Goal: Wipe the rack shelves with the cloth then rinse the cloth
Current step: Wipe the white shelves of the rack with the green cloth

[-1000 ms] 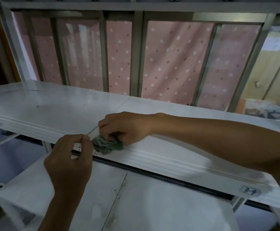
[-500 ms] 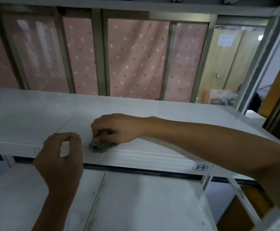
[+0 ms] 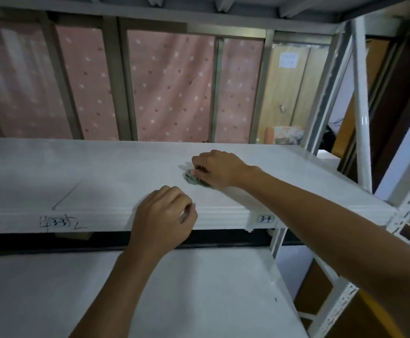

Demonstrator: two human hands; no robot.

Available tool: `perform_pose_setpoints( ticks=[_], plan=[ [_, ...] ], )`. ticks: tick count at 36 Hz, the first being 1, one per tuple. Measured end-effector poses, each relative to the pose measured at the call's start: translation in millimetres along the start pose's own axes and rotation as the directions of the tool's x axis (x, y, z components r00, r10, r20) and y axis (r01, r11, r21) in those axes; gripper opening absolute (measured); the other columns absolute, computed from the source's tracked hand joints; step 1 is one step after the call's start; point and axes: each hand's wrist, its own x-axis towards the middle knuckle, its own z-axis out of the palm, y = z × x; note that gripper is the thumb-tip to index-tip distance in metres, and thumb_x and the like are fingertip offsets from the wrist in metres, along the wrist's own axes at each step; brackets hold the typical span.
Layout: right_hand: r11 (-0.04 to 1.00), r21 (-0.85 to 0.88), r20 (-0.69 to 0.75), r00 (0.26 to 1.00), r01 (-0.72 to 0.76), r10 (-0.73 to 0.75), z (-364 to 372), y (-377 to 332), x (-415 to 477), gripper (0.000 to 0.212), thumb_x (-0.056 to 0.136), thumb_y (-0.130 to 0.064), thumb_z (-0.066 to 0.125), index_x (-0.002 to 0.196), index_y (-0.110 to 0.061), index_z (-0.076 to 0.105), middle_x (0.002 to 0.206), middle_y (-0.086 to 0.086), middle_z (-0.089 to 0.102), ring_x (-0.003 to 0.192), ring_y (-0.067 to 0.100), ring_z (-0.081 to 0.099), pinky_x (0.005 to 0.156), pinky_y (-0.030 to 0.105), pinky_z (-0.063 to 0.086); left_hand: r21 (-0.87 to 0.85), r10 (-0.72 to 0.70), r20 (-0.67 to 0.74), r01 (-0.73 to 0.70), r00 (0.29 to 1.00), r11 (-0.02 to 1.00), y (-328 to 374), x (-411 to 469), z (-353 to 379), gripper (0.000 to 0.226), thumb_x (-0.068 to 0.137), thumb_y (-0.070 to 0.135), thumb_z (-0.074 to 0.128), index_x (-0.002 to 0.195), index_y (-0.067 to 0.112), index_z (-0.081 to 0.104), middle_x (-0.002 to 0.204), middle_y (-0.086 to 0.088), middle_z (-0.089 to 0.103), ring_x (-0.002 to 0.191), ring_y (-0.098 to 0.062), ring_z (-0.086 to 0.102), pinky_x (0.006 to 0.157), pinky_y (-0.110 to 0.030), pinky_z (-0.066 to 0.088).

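Right hand: fingers curled over green cloth, pressing it on upper shelf.
Left hand: fingers curled, holding nothing, at shelf's front edge.

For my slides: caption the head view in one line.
Right hand presses a green cloth to the white rack shelf; left hand curled by its front edge.

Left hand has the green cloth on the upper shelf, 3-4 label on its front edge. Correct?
No. The head view shows the right hand holding the green cloth on the upper shelf; the 3-4 label is on its front edge as stated.
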Motion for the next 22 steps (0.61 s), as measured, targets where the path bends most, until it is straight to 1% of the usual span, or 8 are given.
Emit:
perform_pose_setpoints(
  ticks=[4,8,11,14,17,20,22],
  plan=[
    [0.993,-0.070,-0.007,0.995,-0.099,0.099,-5.1,-13.3,-14.5,0.026,0.099,-0.043,0.040,0.086,-0.021,0.044,0.083,-0.001,0.055,0.077,0.025,0.053,0.061,0.033,0.036,-0.025,-0.010,-0.024,0.010,1.000,1.000,-0.8,-4.7,-1.9,0.021,0.090,0.012,0.061,0.071,0.008,0.067,0.072,-0.002,0.065,0.066,-0.021,0.057,0.057,-0.035,0.048],
    [0.985,-0.102,-0.003,0.990,-0.140,0.141,-13.6,-31.3,-30.4,0.028,0.101,-0.045,0.037,0.087,-0.022,0.043,0.083,-0.001,0.054,0.075,0.024,0.051,0.061,0.033,0.035,-0.066,-0.089,-0.045,0.086,0.995,0.994,-1.7,-8.8,-5.0,0.023,0.090,0.014,0.061,0.069,0.008,0.064,0.070,-0.003,0.063,0.064,-0.022,0.056,0.056,-0.034,0.046],
    [0.990,-0.082,-0.007,0.993,-0.116,0.116,-16.4,-43.1,-50.6,0.035,0.098,-0.053,0.038,0.087,-0.022,0.048,0.080,-0.004,0.052,0.072,0.022,0.051,0.058,0.031,0.034,-0.086,-0.081,-0.039,0.077,0.996,0.993,-3.4,-14.7,-9.7,0.022,0.091,0.014,0.061,0.070,0.007,0.065,0.071,-0.003,0.065,0.065,-0.022,0.057,0.056,-0.035,0.048],
    [0.994,-0.067,-0.055,0.995,-0.082,0.078,-19.9,-49.5,-71.4,0.036,0.098,-0.055,0.040,0.091,-0.021,0.052,0.080,-0.007,0.049,0.072,0.020,0.049,0.058,0.032,0.039,-0.102,-0.059,-0.026,0.056,0.998,0.993,-4.8,-15.4,-14.2,0.019,0.090,0.013,0.061,0.073,0.007,0.068,0.075,-0.003,0.067,0.068,-0.022,0.060,0.058,-0.035,0.050],
    [0.998,-0.048,-0.086,0.995,-0.050,0.046,-25.2,-55.8,-86.7,0.036,0.099,-0.052,0.041,0.095,-0.020,0.055,0.083,-0.005,0.054,0.074,0.021,0.051,0.060,0.035,0.045,-0.095,-0.051,0.009,0.051,0.999,0.994,-4.5,-14.2,-17.9,0.020,0.090,0.014,0.060,0.073,0.008,0.067,0.075,-0.003,0.066,0.070,-0.023,0.060,0.060,-0.037,0.051],
    [0.999,-0.033,-0.083,0.996,-0.016,0.013,-27.6,-60.0,-98.8,0.033,0.101,-0.047,0.041,0.096,-0.018,0.055,0.084,-0.002,0.055,0.075,0.021,0.050,0.064,0.040,0.048,-0.088,-0.043,0.028,0.045,0.999,0.995,-1.2,-12.8,-24.5,0.022,0.090,0.016,0.058,0.071,0.008,0.066,0.073,-0.002,0.064,0.069,-0.023,0.058,0.060,-0.036,0.050],
    [0.999,-0.030,-0.093,0.996,-0.011,0.008,-29.1,-61.1,-104.4,0.031,0.102,-0.045,0.040,0.098,-0.018,0.054,0.087,-0.002,0.056,0.078,0.022,0.049,0.067,0.042,0.048,-0.080,-0.035,0.066,0.040,0.997,0.996,2.5,-9.7,-28.6,0.022,0.090,0.019,0.058,0.071,0.010,0.066,0.074,-0.001,0.063,0.070,-0.022,0.057,0.061,-0.035,0.049]
  ],
)
